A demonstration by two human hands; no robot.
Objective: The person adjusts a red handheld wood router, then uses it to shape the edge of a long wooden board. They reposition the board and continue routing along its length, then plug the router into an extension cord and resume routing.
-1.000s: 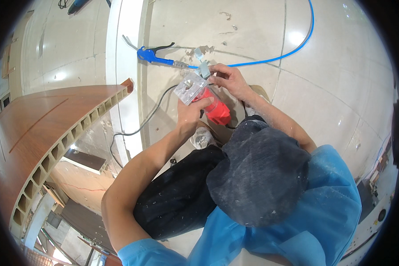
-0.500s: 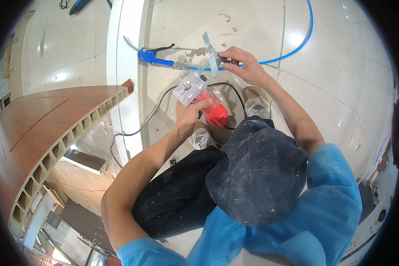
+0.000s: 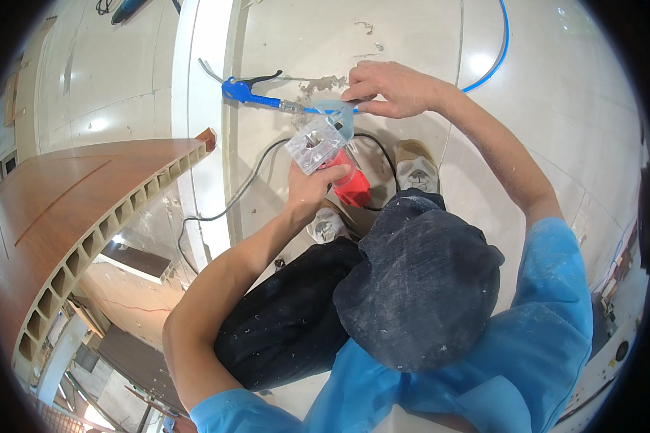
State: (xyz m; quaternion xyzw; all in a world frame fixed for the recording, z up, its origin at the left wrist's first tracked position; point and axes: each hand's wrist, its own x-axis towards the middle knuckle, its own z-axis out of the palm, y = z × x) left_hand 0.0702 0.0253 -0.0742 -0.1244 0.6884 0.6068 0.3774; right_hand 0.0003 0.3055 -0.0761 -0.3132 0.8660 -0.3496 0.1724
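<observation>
My left hand (image 3: 309, 189) is wrapped round a red trim router (image 3: 352, 189). The router lies tilted, its clear plastic base (image 3: 314, 146) pointing up and away from me. At the far side of that base sits a pale blue-grey, plate-like piece (image 3: 345, 123), which seems to touch or overlap it. My right hand (image 3: 396, 88) is closed by this piece, thumb and fingers pinching its dark end; the fingers partly hide the grip. Just beyond both hands, a blue air blow gun (image 3: 249, 94) lies with its nozzle over a white strip.
A blue air hose (image 3: 502, 54) curves off to the far right. The router's black cord (image 3: 242, 193) loops left across the white strip (image 3: 197, 108). At left stands a brown hollow-core panel (image 3: 87, 187). My shoes (image 3: 417, 173) are close behind the router.
My right hand has shifted, lifting its wrist and turning the pale piece from standing out beyond the router to lying close against its clear base. The left hand has barely moved.
</observation>
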